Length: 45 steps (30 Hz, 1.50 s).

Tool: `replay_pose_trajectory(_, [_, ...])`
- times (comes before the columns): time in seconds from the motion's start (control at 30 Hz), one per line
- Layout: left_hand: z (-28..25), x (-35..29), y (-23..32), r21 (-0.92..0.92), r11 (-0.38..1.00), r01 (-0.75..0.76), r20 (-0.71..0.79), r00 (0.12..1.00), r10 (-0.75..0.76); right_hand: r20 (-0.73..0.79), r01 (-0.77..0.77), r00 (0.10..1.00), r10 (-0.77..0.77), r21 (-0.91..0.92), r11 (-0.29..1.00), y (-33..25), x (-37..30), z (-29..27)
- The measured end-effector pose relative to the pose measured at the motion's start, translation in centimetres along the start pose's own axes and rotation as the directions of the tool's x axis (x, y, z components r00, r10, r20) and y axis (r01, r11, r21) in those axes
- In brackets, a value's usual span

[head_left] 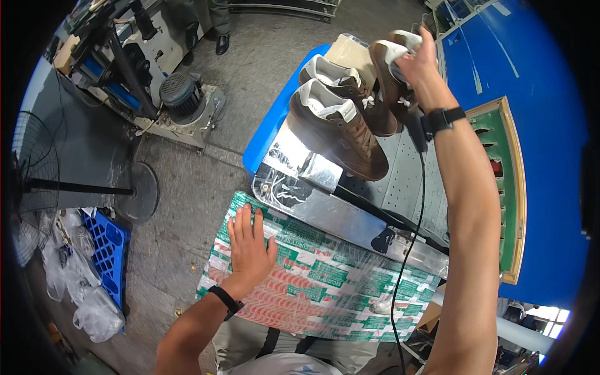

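Note:
My right hand (pixel 422 65), stretched far forward, is closed on the heel collar of a brown sneaker (pixel 390 84) with a pale lining. A second pale collar (pixel 407 40) shows right behind it; whether my fingers grip that too is hidden. To its left, two more brown sneakers with laces, a near one (pixel 334 128) and a far one (pixel 340 84), stand on the metal machine top. My left hand (pixel 252 244) lies flat, fingers stretched, on a board (pixel 325 287) covered in green, white and red tape, and holds nothing.
A black cable (pixel 409 250) runs down across the board from my right wrist. A blue bin edge (pixel 265 131) borders the machine's left side. Right of my arm are a green wood-framed panel (pixel 515 187) and a blue surface (pixel 531 75). A fan base (pixel 137 192) and motor (pixel 181 94) stand left.

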<state>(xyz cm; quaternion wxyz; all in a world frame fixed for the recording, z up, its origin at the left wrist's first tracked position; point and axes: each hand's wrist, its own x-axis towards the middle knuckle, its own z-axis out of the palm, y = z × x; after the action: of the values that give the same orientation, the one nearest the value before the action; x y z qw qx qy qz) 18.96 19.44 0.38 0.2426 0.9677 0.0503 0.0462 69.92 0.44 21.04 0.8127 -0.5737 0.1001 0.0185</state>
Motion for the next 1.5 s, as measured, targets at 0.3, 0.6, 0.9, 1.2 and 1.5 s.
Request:
replay_pose_trajectory(0.3, [-0.1,0.0,0.1,0.008,1.0,-0.012,-0.027,1.0,0.013,0.409,0.025,0.903,0.131,-0.354,0.935,2.3,-2.6,-0.1])
replay_pose_trajectory(0.6, [0.0,-0.4,0.3,0.017,0.999,-0.029,-0.087,0.996,0.03,0.527,0.667,0.741,-0.416,-0.498,0.555,0.4,-23.1,-4.4])
replay_pose_trajectory(0.9, [1.6,-1.2,0.2,0.058,0.998,-0.04,-0.186,0.981,0.05,0.769,0.969,-0.239,-0.593,0.232,-0.09,-5.7,-49.8,-2.7])
replay_pose_trajectory(1.2, [2.4,0.0,-1.5,0.07,0.995,-0.069,-0.2,0.976,0.082,0.741,0.978,-0.208,-0.639,0.138,-0.159,-12.4,-55.7,-22.9])
replay_pose_trajectory(1.5, [4.8,-0.1,0.8,0.001,0.991,-0.133,-0.219,0.967,0.13,0.869,0.994,0.036,-0.494,-0.08,-0.068,-11.3,-65.7,-14.2])
